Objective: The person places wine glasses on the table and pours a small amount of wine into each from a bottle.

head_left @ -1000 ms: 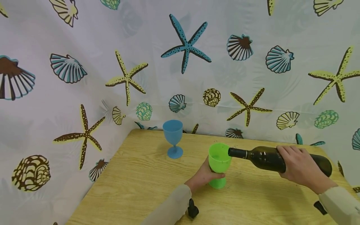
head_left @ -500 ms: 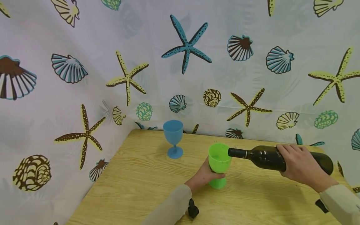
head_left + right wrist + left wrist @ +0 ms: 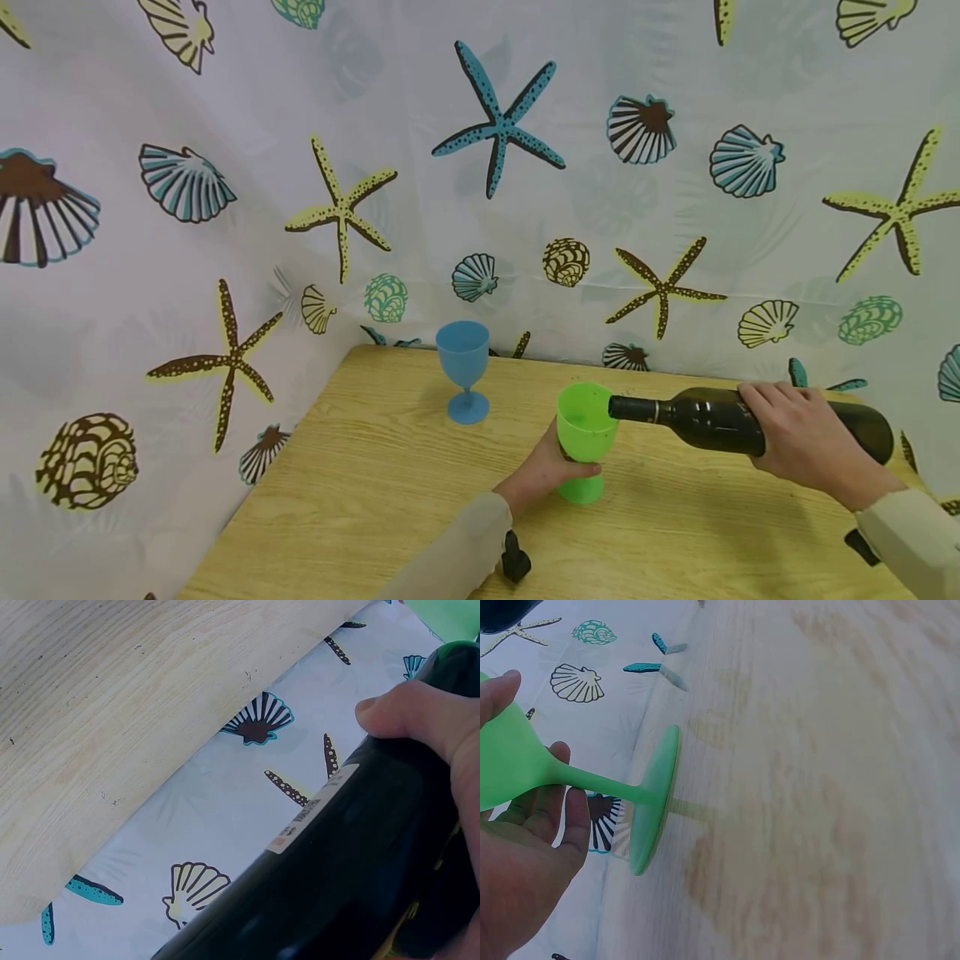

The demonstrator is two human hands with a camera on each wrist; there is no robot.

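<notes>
My left hand (image 3: 551, 467) grips a green goblet (image 3: 587, 433) around the bottom of its bowl and its stem. In the left wrist view the fingers curl about the stem (image 3: 592, 780), above the round foot; whether that foot touches the table I cannot tell. My right hand (image 3: 806, 442) holds a dark wine bottle (image 3: 708, 419) around its body, tipped nearly level, with its mouth at the goblet's right rim. No liquid shows at the mouth. The right wrist view has the bottle (image 3: 360, 855) close up, with a small white label (image 3: 313, 808) and the thumb lying along it.
A blue goblet (image 3: 462, 358) stands upright at the table's back left. The wooden table (image 3: 360, 467) meets a white curtain (image 3: 405, 100) printed with starfish and shells, behind and at the left. A black piece (image 3: 515, 558) sits by the left cuff, another (image 3: 862, 547) by the right.
The bottle's base end has risen slightly and shifted a little right with my right hand, its mouth staying at the green goblet's rim. My left hand and that goblet hold nearly still.
</notes>
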